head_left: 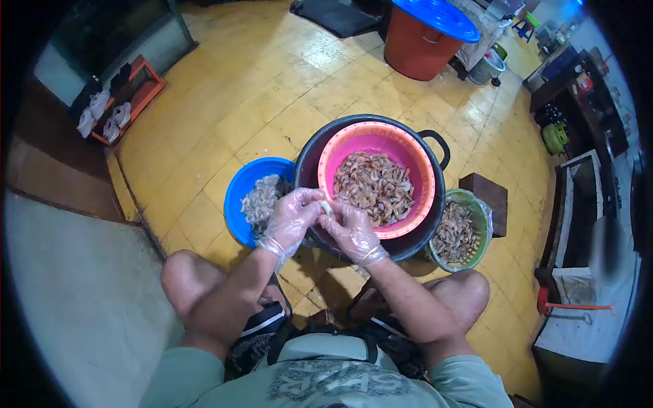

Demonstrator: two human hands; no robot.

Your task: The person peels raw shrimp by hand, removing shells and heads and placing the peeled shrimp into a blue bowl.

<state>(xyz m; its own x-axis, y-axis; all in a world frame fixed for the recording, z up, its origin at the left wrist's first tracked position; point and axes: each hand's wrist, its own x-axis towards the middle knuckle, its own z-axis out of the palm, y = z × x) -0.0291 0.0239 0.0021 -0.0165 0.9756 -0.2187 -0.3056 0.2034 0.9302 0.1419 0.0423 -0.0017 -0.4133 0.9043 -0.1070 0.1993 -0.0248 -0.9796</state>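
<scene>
Both my hands wear clear plastic gloves and meet at the near left rim of the pink basin (423, 153). Between the fingertips is a pale shrimp (327, 207), pinched by my left hand (291, 216) and my right hand (354, 233) together. Unpeeled brownish shrimp (374, 183) fill the pink basin, which sits inside a large black tub (309, 153). Left of it, a blue basin (235, 197) contains pale peeled shrimp (262, 200), partly hidden by my left hand. To the right, a green basket (484, 228) holds shells and heads (456, 232).
A dark wooden block (491, 197) stands behind the green basket. Farther off is a red bin (415, 54) with a blue lid (442, 17). An orange shoe rack (146, 88) stands at the left wall, and kitchen shelves (585, 109) line the right. The floor (218, 143) is yellow tile.
</scene>
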